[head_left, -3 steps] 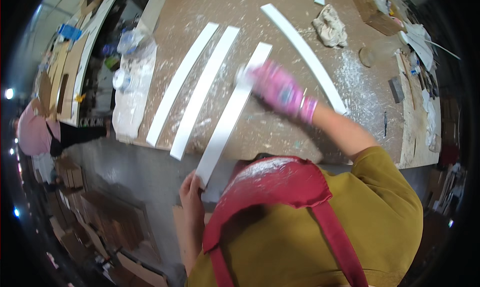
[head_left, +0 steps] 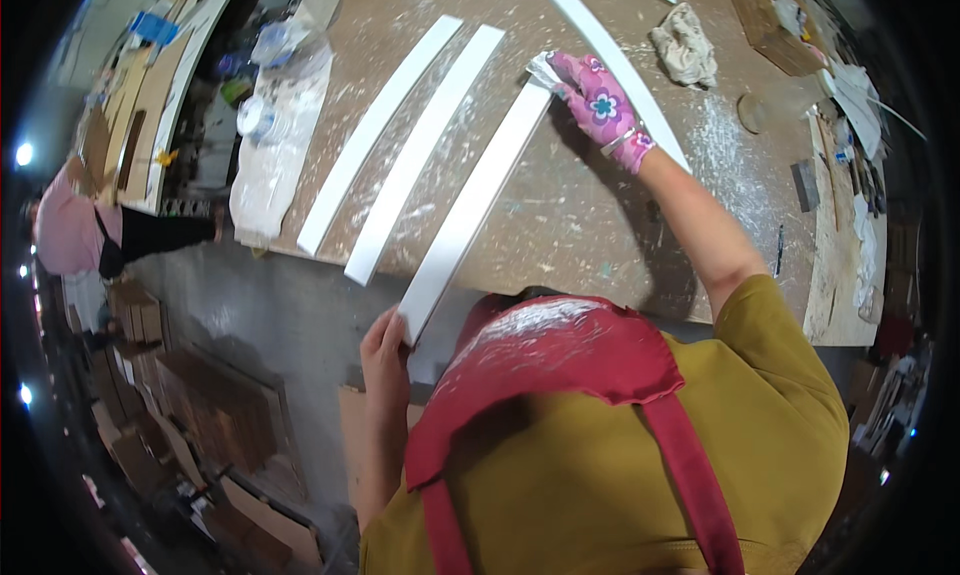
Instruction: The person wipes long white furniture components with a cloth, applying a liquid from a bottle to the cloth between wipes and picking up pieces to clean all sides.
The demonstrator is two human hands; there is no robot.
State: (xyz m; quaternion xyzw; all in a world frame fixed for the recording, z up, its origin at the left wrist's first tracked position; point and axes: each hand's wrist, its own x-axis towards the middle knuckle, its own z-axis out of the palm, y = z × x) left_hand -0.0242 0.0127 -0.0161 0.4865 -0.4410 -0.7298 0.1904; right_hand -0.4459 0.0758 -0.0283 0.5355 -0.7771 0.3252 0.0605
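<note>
Left fingers [head_left: 376,337] gripping strip [head_left: 478,200], right fingers [head_left: 572,70] gloved

Hands [head_left: 384,360] well apart (right [head_left: 602,105] outstretched)

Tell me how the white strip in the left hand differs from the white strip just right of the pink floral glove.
The held strip slants up to the right in view; the free strip slants up to the left. The held strip's near end juts past the table edge, pinched in the left hand, while the free strip lies on the table, gripped by neither hand. Both are long, narrow and white.
</note>
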